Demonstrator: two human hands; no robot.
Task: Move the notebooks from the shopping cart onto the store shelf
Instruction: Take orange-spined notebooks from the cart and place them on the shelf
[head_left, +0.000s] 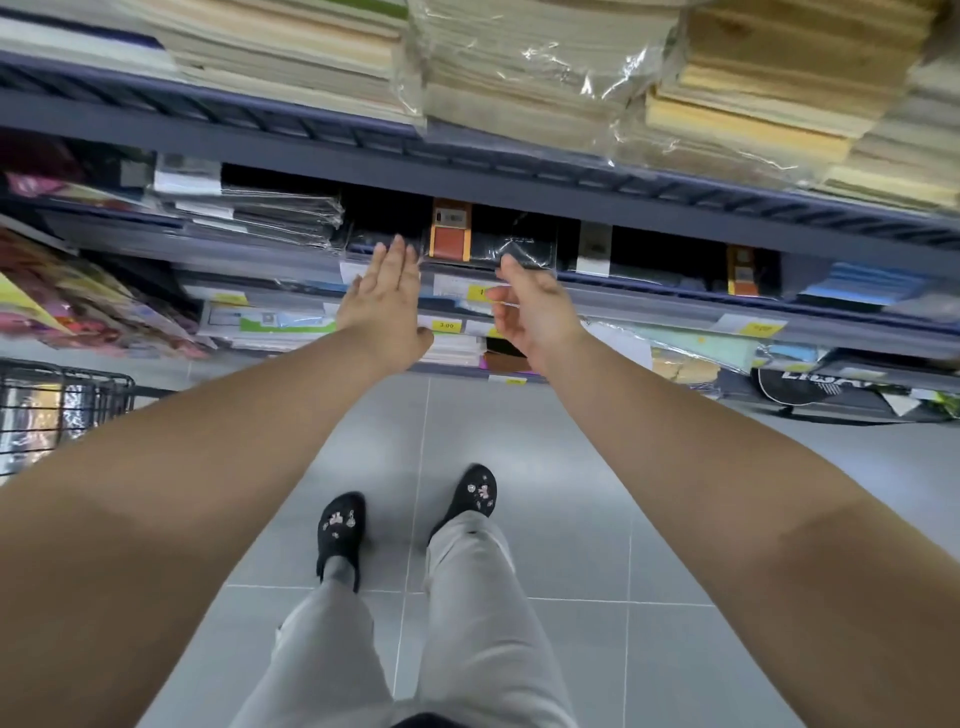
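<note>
Both my arms reach forward to the middle store shelf (649, 296). My left hand (387, 299) is flat with fingers apart, its fingertips at the shelf's front edge beside an orange-and-black notebook (451, 234). My right hand (530, 306) is loosely open just right of it, its thumb near a black plastic-wrapped notebook (519, 244) standing on the shelf. Neither hand holds anything. The black wire shopping cart (62, 410) stands at the far left edge, with shiny wrapped packs inside.
Thick stacks of wrapped paper pads (519, 67) fill the upper shelf. Lower shelves hold more notebooks and yellow price tags (445, 326). Colourful wrapped goods (78, 301) lie at left, a black bag (815, 384) at right. My feet stand on grey floor tiles (571, 519).
</note>
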